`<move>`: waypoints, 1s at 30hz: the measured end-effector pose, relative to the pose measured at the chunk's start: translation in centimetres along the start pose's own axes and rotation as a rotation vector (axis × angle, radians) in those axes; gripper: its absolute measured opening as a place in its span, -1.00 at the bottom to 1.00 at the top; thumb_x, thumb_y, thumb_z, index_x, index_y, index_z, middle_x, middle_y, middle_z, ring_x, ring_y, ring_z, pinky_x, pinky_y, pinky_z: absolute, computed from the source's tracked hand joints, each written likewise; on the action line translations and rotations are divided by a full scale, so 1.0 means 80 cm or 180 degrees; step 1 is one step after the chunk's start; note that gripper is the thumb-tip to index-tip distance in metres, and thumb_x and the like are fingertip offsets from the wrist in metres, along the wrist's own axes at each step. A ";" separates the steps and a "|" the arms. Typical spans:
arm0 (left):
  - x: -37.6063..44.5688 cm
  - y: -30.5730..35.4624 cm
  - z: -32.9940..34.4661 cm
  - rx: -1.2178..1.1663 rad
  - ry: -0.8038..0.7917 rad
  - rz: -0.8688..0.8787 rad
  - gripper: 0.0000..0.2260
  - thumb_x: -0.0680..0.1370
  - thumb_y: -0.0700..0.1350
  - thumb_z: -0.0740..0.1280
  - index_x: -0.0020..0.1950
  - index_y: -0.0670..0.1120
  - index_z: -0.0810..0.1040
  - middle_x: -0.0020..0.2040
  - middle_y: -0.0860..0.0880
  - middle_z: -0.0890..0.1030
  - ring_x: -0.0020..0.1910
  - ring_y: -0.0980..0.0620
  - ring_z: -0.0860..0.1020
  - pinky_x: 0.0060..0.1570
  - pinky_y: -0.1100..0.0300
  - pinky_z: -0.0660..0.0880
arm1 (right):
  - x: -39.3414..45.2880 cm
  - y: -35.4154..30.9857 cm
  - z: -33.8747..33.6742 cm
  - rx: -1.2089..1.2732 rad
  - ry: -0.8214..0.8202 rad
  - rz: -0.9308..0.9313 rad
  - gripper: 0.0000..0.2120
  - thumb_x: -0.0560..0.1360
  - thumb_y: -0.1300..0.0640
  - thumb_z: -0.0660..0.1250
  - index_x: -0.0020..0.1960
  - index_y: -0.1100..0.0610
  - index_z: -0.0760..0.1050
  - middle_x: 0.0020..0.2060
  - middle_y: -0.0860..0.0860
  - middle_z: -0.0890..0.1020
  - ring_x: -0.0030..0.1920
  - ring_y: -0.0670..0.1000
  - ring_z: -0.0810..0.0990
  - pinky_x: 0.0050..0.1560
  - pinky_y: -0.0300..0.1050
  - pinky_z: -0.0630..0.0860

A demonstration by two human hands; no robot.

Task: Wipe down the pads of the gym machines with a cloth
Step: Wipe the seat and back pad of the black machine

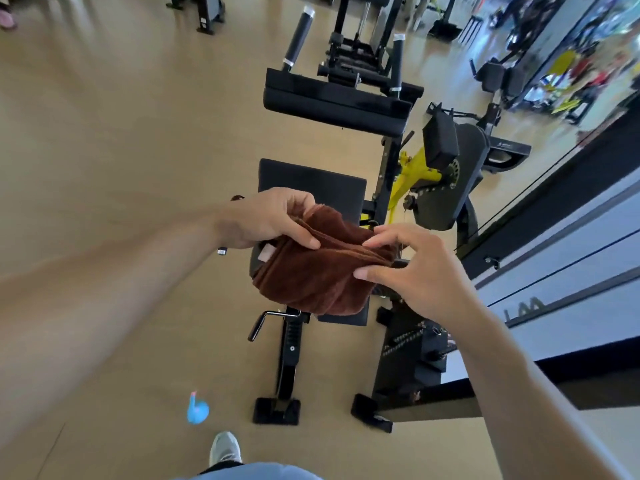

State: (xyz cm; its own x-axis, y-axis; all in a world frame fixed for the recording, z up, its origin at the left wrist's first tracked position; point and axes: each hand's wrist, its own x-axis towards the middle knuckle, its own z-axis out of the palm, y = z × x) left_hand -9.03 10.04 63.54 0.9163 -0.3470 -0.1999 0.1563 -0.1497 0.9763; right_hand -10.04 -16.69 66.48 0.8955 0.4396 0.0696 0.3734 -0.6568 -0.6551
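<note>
A folded brown cloth hangs in the air above the black seat pad of a gym machine. My left hand grips the cloth's upper left edge, thumb on top. My right hand pinches its right edge between thumb and fingertips. Beyond the seat lies a long black chest pad, tilted, with two black roller handles behind it. A smaller black arm pad sits to the right on a yellow and grey arm.
The machine's black frame and feet stand on the tan floor, with an adjustment lever under the seat. A blue spray bottle lies on the floor near my shoe. More machines stand at the back; a dark-edged wall runs along the right.
</note>
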 end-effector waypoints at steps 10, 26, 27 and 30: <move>0.003 -0.005 -0.026 -0.0619 -0.0084 -0.0360 -0.38 0.30 -0.43 0.49 0.25 0.01 0.47 0.01 -0.11 0.61 0.00 -0.09 0.66 -0.08 0.12 0.61 | 0.032 -0.013 0.001 0.0243 -0.0345 0.0364 -0.86 0.50 0.11 0.53 -0.09 -0.06 0.59 -0.11 -0.15 0.72 -0.01 -0.17 0.67 0.14 -0.13 0.56; -0.036 0.046 0.008 0.2312 -0.0604 -0.0999 -0.23 0.28 0.10 0.64 0.41 0.31 0.37 0.24 0.29 0.53 0.22 0.20 0.53 0.22 0.11 0.56 | 0.033 -0.021 0.047 -0.1112 -0.1326 -0.0287 -0.16 0.37 -0.51 0.35 0.53 -0.21 0.21 0.38 -0.15 0.44 0.37 -0.04 0.40 0.40 0.12 0.44; -0.034 0.043 0.019 0.2513 -0.0571 -0.1042 -0.24 0.28 0.08 0.64 0.41 0.27 0.38 0.21 0.27 0.55 0.19 0.20 0.54 0.20 0.16 0.56 | 0.041 -0.020 0.047 -0.1104 -0.1372 -0.0307 -0.18 0.32 -0.54 0.36 0.47 -0.22 0.29 0.29 -0.16 0.48 0.30 -0.04 0.44 0.33 0.13 0.49; -0.030 0.029 0.029 0.2590 -0.0280 -0.0964 -0.39 0.31 0.09 0.63 0.30 0.20 0.49 0.10 0.24 0.62 0.11 0.20 0.59 0.04 0.30 0.56 | 0.066 -0.014 0.039 -0.1005 -0.1645 -0.0381 -0.25 0.28 -0.51 0.42 0.35 -0.17 0.44 0.11 -0.18 0.56 0.14 -0.07 0.54 0.18 0.09 0.59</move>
State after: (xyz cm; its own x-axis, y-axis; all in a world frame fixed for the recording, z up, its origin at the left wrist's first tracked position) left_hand -11.76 8.41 66.07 0.8409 -0.2504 -0.4798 0.0460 -0.8503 0.5243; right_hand -6.52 -11.74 65.27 0.6393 0.7096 -0.2964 0.5885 -0.6995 -0.4054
